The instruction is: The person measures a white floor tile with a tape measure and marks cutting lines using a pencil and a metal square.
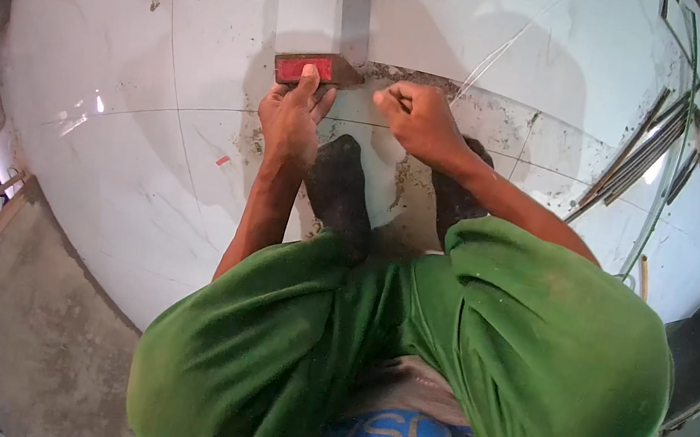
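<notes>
My left hand (pixel 294 118) is closed at the near end of a long white, box-shaped piece (pixel 312 7) that runs away from me. Its thumb presses on a flat red strip (pixel 300 71) across that end, with the other fingers bent beside and below it. Just to the right, apart from the piece, my right hand (pixel 425 121) is curled with finger and thumb pinched together. Whatever it may hold is too small or hidden to name.
White floor tiles (pixel 107 15) with dirt specks lie around. A small red-and-white scrap (pixel 223 160) is at the left. Dark thin rods (pixel 639 155) and a long glass strip (pixel 671 169) lie at the right. My dark-covered feet (pixel 341 185) are between my arms.
</notes>
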Demonstrator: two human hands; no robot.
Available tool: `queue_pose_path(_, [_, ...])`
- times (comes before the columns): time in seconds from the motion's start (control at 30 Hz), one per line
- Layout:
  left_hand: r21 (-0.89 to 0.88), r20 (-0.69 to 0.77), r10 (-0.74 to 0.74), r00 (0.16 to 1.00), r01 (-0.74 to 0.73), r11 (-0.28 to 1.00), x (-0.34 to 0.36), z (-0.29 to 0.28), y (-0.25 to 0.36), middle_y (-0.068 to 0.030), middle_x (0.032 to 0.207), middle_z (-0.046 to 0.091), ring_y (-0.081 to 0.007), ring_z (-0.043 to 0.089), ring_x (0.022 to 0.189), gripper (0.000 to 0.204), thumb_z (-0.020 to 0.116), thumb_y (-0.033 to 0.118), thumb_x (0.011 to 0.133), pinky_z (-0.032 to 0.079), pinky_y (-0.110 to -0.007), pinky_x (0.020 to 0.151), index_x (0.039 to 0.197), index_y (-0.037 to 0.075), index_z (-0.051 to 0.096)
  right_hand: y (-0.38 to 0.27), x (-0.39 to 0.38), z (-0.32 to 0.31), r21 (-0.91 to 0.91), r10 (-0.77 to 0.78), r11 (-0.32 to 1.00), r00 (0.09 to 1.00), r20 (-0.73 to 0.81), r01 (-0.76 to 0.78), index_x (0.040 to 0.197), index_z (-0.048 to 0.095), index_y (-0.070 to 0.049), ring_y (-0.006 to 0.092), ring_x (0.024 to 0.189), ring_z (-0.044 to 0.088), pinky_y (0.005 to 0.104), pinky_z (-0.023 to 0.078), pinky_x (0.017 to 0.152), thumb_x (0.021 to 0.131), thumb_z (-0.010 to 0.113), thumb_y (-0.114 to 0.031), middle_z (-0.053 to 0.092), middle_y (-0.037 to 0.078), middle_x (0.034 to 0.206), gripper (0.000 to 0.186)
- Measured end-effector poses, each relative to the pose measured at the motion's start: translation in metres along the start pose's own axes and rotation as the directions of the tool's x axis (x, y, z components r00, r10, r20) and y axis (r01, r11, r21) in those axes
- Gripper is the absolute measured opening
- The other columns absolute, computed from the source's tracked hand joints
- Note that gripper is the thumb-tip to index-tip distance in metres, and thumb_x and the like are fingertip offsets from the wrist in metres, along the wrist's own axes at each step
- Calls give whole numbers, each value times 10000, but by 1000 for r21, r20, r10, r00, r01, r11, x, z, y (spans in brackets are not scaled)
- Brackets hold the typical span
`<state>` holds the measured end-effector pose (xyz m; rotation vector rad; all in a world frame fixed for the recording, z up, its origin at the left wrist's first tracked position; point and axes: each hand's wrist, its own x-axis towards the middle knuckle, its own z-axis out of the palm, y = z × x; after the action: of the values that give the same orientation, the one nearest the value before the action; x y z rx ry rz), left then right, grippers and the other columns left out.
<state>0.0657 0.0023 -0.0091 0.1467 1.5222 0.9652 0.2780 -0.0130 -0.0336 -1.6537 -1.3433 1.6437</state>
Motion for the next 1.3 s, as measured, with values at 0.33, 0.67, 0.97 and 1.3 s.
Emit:
queue_pose_path(0.33, [148,144,-72,987,50,988,8,0,21,-235,1193,718,-298,753,1098,461,739,235,1051,630,-334,948,1246,-159,599,-14,20,5,568,193,754,938,289,-330,762,637,-33,82,525,477,324,409,478,1053,661,-338,560,-22,645,422])
queue_pose_path(0.67, [119,110,-102,989,89,989,1,-7,14,-237,1197,711,-312,757,1086,434,749,175,1040,661,-331,946,1228,-184,595,-14,10,13,355,236,889,954,182,-288,767,669,-28,71,504,445,306,366,466,1048,693,-353,518,-56,610,430])
queue_pose_path(0.97, [139,107,-78,991,63,988,-3,-2,7,-232,1201,716,-302,746,1122,398,733,161,1050,643,-330,988,1223,-176,609,-8,11,15,481,268,818,949,166,-315,772,681,-37,73,478,497,285,396,443,1033,719,-350,557,-24,603,408])
queue_pose_path(1.3, [149,54,-41,998,33,988,-5,-2,11,-224,1230,700,-296,746,1099,420,746,186,1043,648,-339,955,1255,-150,609,-14,14,18,440,304,825,935,184,-355,681,636,-59,84,477,505,305,408,436,1017,725,-324,578,-8,601,437])
